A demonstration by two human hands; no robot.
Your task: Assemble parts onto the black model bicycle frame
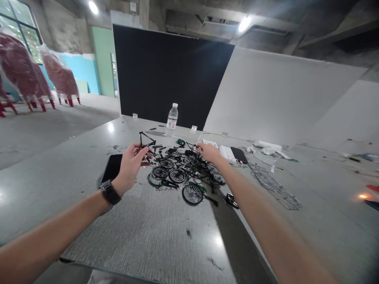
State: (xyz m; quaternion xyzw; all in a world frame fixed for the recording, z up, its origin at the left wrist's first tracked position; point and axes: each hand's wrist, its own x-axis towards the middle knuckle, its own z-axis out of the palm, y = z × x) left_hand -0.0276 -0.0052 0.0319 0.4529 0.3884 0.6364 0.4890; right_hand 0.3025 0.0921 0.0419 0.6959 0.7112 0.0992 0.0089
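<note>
My left hand [132, 165] is closed on a small black model bicycle frame [147, 139], held raised at the left side of a parts pile. Thumb and fingers pinch its lower end. My right hand [209, 153] reaches to the far right of the pile, its fingers pinched at a thin black bicycle part [192, 146]; the exact grip is partly hidden. Between the hands lie several spoked wheels, such as a front wheel [193, 194] and a middle wheel [177, 176], among black and green pieces. A curved green part [153, 181] rests at the pile's near left.
A water bottle [171, 120] stands behind the pile. A dark flat device [112, 167] lies beside my left wrist. To the right are a white box [227, 153], a black phone-like slab [238, 155], wire racks [275, 185] and white wrapping. A black-and-white panel [174, 75] rises behind the table.
</note>
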